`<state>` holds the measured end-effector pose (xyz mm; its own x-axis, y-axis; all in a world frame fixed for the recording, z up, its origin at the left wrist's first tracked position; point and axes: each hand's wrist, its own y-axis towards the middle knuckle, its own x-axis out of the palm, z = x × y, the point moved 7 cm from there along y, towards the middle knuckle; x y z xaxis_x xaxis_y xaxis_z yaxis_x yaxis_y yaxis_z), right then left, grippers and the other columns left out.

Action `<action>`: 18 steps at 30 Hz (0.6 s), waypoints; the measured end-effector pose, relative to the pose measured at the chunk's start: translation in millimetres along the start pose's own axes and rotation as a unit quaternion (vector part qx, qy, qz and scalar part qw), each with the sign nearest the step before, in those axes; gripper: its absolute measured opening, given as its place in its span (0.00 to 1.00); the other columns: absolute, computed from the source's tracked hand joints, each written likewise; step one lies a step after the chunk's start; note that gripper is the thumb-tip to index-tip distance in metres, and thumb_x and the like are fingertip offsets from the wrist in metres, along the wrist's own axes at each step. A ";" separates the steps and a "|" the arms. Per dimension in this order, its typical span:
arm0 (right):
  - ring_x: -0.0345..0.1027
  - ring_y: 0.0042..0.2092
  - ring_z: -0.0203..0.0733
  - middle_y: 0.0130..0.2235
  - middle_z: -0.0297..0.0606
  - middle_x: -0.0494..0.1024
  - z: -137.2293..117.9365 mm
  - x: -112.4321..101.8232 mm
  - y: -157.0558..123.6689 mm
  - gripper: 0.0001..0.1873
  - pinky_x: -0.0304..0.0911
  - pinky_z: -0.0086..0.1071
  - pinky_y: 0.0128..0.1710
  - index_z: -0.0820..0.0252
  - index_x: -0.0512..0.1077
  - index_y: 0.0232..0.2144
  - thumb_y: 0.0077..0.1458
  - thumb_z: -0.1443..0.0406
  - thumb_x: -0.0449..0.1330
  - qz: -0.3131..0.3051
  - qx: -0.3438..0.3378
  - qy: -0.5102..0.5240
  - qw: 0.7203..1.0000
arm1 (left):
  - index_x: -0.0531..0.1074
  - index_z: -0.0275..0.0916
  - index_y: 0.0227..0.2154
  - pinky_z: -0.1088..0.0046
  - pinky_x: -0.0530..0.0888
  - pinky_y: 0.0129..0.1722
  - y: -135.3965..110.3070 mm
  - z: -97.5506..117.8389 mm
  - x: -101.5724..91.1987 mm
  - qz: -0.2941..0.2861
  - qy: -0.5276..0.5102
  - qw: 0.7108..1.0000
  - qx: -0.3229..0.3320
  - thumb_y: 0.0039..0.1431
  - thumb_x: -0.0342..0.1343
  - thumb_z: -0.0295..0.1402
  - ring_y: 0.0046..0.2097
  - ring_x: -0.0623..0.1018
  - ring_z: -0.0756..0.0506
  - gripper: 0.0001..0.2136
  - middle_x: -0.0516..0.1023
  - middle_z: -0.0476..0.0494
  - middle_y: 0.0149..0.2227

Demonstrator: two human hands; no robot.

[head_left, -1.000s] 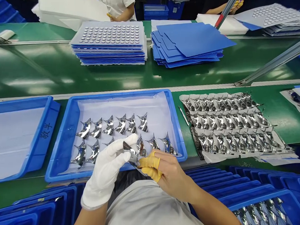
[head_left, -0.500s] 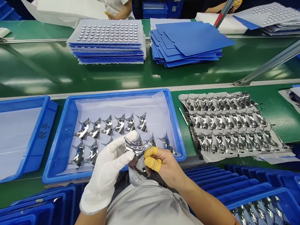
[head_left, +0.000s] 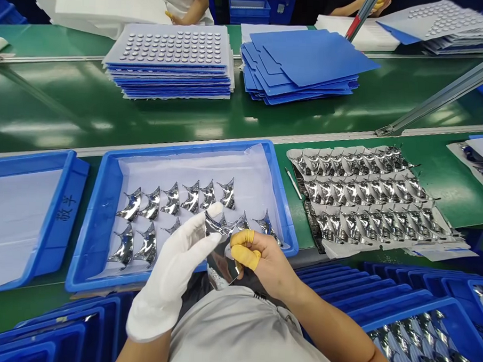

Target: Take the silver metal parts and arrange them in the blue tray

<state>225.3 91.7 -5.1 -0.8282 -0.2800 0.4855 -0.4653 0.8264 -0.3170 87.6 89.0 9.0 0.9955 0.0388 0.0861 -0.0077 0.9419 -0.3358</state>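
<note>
My left hand [head_left: 169, 276] wears a white glove and pinches the upper edge of a shiny chrome piece [head_left: 221, 253] held upright near my chest. My right hand [head_left: 264, 262], with yellow finger cots on thumb and forefinger, grips the same piece from the right. Just beyond both hands lies a blue tray [head_left: 105, 196] lined with white paper, holding two rows of similar chrome pieces [head_left: 172, 199].
A sheet packed with several rows of chrome pieces [head_left: 369, 194] lies to the right with a thin tool [head_left: 293, 183] beside it. Another blue tray [head_left: 70, 195] sits left. Stacked blue trays [head_left: 381, 288] are below. Across the green belt [head_left: 68, 115] are blue sheet stacks [head_left: 306, 64] and other people.
Both hands have turned the chrome piece from lying flat to standing upright, and raised it slightly toward the tray. The camera view has shifted a little to the right.
</note>
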 end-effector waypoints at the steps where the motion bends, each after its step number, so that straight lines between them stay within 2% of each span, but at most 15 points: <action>1: 0.61 0.22 0.28 0.23 0.26 0.68 0.7 0.2 0.2 0.10 0.62 0.24 0.23 0.60 0.70 0.26 0.53 0.61 0.65 0.000 0.005 0.012 1.000 | 0.70 0.43 0.59 0.65 0.73 0.55 0.2 -1.5 -0.7 0.001 -0.022 1.000 -0.005 0.60 0.62 0.38 0.58 0.74 0.38 0.25 0.72 0.39 0.61; 3: 0.61 0.22 0.29 0.21 0.26 0.67 2.1 1.3 1.0 0.12 0.62 0.24 0.23 0.60 0.69 0.25 0.53 0.60 0.66 -0.002 0.009 0.035 0.999 | 0.72 0.41 0.57 0.67 0.76 0.48 0.7 -4.9 -2.5 0.006 -0.052 0.999 -0.008 0.59 0.63 0.38 0.52 0.78 0.39 0.23 0.77 0.38 0.56; 6: 0.61 0.22 0.30 0.20 0.26 0.67 5.8 4.6 2.8 0.15 0.61 0.24 0.22 0.60 0.69 0.25 0.51 0.58 0.68 -0.011 0.021 0.083 0.996 | 0.76 0.41 0.51 0.72 0.75 0.46 2.2 -9.0 -5.3 0.042 -0.073 0.996 -0.008 0.56 0.66 0.36 0.48 0.79 0.43 0.20 0.79 0.42 0.50; 10: 0.61 0.22 0.30 0.22 0.28 0.68 19.6 11.4 3.4 0.19 0.64 0.25 0.21 0.61 0.67 0.24 0.50 0.56 0.70 -0.031 0.078 0.165 0.983 | 0.78 0.41 0.38 0.76 0.74 0.37 4.7 -7.1 -0.4 0.100 -0.076 0.992 -0.017 0.52 0.67 0.37 0.36 0.76 0.50 0.11 0.79 0.49 0.36; 14: 0.60 0.22 0.29 0.23 0.27 0.66 36.0 14.2 2.5 0.21 0.66 0.25 0.23 0.61 0.66 0.24 0.49 0.56 0.72 -0.043 0.131 0.221 0.965 | 0.76 0.40 0.32 0.70 0.74 0.39 6.1 2.9 5.2 0.118 -0.025 0.993 0.011 0.54 0.65 0.41 0.35 0.75 0.48 0.10 0.77 0.48 0.32; 18: 0.62 0.23 0.30 0.24 0.27 0.65 44.8 13.0 4.3 0.21 0.69 0.27 0.24 0.62 0.66 0.25 0.48 0.57 0.73 -0.044 0.144 0.245 0.958 | 0.75 0.42 0.30 0.65 0.75 0.42 6.0 -0.3 -0.4 0.111 0.000 0.993 0.032 0.52 0.65 0.44 0.35 0.75 0.45 0.11 0.77 0.47 0.32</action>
<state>198.6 69.9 -36.6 -0.5685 -0.0218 0.8224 -0.6520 0.6216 -0.4342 87.2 94.5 6.7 0.9686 0.2479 0.0167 -0.2329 0.9292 -0.2870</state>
